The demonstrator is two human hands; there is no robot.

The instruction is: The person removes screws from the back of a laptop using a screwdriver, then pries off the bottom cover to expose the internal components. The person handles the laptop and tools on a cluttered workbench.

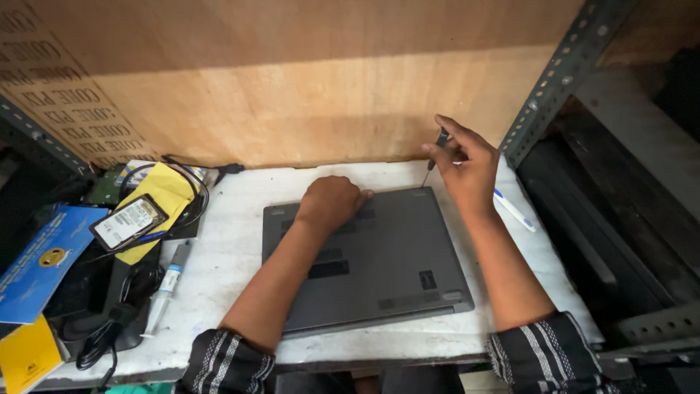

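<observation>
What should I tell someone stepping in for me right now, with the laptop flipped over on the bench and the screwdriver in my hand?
Left hand: fist pressed on the underside of the grey laptop, near its far edge, holding it down.
Right hand: gripping a small screwdriver, tip at the laptop's far right corner.
The laptop lies closed, bottom up, on the white table. The bottom cover is still on.
Whether any screws are already out cannot be seen.
A white pen lies right of the right wrist; a syringe-like tube lies left of the laptop.
Left to do: judging by the tool, the corner screw, probably others.
</observation>
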